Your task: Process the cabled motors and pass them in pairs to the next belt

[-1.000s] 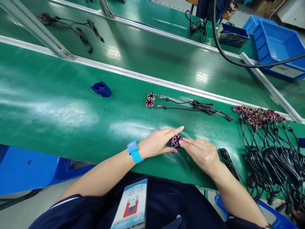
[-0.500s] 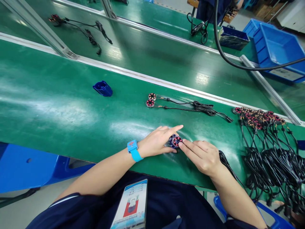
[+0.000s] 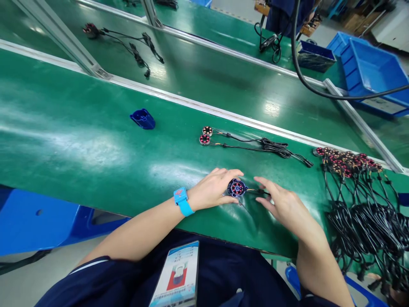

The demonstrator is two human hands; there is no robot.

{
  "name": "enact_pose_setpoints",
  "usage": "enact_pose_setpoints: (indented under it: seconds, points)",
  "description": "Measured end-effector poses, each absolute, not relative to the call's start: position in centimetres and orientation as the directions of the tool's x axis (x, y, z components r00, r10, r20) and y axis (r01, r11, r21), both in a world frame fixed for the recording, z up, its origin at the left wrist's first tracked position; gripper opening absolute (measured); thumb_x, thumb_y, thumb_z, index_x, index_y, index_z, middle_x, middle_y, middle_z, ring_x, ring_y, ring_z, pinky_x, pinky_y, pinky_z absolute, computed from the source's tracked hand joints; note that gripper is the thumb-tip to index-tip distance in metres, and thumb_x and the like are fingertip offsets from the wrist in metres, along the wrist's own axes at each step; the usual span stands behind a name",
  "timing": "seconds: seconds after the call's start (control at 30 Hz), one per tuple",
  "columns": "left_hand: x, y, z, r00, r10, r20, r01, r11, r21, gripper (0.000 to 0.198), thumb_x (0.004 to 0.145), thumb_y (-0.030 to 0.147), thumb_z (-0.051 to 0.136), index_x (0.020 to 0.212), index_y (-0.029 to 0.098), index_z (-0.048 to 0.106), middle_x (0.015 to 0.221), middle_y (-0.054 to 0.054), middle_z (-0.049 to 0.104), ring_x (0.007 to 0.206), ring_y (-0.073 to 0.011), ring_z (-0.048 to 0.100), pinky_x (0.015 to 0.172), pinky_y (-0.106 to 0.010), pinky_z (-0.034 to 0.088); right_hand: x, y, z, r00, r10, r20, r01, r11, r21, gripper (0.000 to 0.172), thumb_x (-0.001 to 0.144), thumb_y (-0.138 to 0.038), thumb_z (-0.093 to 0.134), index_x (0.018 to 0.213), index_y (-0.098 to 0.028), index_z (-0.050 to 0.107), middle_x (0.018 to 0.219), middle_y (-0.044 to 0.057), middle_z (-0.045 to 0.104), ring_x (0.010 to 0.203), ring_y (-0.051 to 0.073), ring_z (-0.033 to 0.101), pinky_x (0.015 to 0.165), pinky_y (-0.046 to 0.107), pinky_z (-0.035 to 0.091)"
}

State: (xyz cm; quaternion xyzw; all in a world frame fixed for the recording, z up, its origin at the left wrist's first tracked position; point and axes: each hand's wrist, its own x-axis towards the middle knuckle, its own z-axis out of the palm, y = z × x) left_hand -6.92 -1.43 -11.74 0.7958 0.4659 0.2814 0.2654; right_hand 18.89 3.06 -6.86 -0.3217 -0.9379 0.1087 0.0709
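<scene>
My left hand (image 3: 213,187) is closed around a dark blue plastic housing (image 3: 231,187), thumb below and fingers above. Seated in the housing is a round wire-wound coil ring (image 3: 237,187) with red and black segments, its face up. Thin coloured wires run from the ring rightward to a black cable (image 3: 261,192). My right hand (image 3: 286,204) is around this cable with thumb and index finger spread apart, one on each side of it. Past the fingers, the cable is hidden by the hand.
Two coil rings with cables (image 3: 206,140) lie ahead of my hands. A blue housing (image 3: 143,119) stands to the left. At right is a pile of coil rings (image 3: 348,164) with bundled black cables (image 3: 367,226). A metal rail (image 3: 179,100) borders the green table; blue crates (image 3: 373,64) stand beyond.
My right hand has moved right, off the coil ring, to the cable, and its fingers have spread. The ring now shows fully in the housing, which my left hand still holds.
</scene>
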Motion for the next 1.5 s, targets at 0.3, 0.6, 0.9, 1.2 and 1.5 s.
enact_pose_setpoints:
  seconds: [0.3, 0.6, 0.9, 1.2, 1.5]
  points:
    - [-7.5, -1.4, -11.4, 0.446, 0.833, 0.328, 0.615, -0.552, 0.563, 0.034, 0.093, 0.053, 0.060, 0.100, 0.019, 0.063, 0.121, -0.010, 0.067, 0.107, -0.0242, 0.061, 0.094, -0.040, 0.048, 15.3, 4.2, -5.5, -0.818, 0.506, 0.276, 0.519, 0.854, -0.027, 0.028, 0.095, -0.030, 0.060, 0.121, -0.020, 0.059, 0.086, 0.003, 0.070, 0.076, 0.019, 0.065, 0.062, 0.031, 0.048]
    - [-7.5, -1.2, -12.3, 0.407, 0.869, 0.283, 0.613, -0.489, 0.621, 0.040, 0.087, 0.051, 0.069, 0.109, 0.019, 0.056, 0.111, -0.009, 0.067, 0.103, -0.0257, 0.064, 0.090, -0.041, 0.052, 15.0, 5.6, -7.0, -0.807, 0.522, 0.276, 0.450, 0.846, -0.284, 0.033, 0.095, -0.023, 0.059, 0.127, -0.017, 0.056, 0.118, 0.010, 0.065, 0.104, 0.021, 0.060, 0.088, 0.037, 0.050]
    - [-7.8, -1.0, -12.1, 0.377, 0.906, 0.195, 0.501, -0.377, 0.779, 0.050, 0.087, 0.036, 0.071, 0.125, 0.021, 0.041, 0.124, -0.011, 0.061, 0.114, -0.0261, 0.064, 0.095, -0.042, 0.055, 14.5, 4.7, -9.1, -0.835, 0.393, 0.385, 0.365, 0.919, -0.146, 0.027, 0.094, -0.043, 0.063, 0.108, -0.022, 0.071, 0.098, 0.007, 0.061, 0.093, 0.019, 0.054, 0.083, 0.035, 0.041]
    - [-7.8, -1.1, -11.8, 0.414, 0.894, 0.174, 0.514, -0.387, 0.766, 0.058, 0.081, 0.014, 0.070, 0.129, 0.023, 0.038, 0.130, -0.010, 0.059, 0.122, -0.0258, 0.060, 0.102, -0.042, 0.052, 14.1, 4.6, -9.0, -0.876, 0.399, 0.270, 0.385, 0.917, -0.104, 0.036, 0.096, -0.054, 0.056, 0.109, -0.025, 0.072, 0.092, 0.006, 0.060, 0.090, 0.020, 0.052, 0.080, 0.036, 0.040]
    - [-7.7, -1.3, -12.1, 0.381, 0.889, 0.255, 0.540, -0.438, 0.718, 0.071, 0.081, 0.049, 0.078, 0.134, 0.022, 0.039, 0.128, -0.011, 0.062, 0.102, -0.0243, 0.070, 0.091, -0.039, 0.057, 16.1, 6.0, -8.0, -0.802, 0.556, 0.218, 0.394, 0.767, -0.507, 0.038, 0.096, -0.027, 0.059, 0.133, -0.022, 0.055, 0.126, 0.009, 0.062, 0.117, 0.020, 0.059, 0.100, 0.038, 0.050]
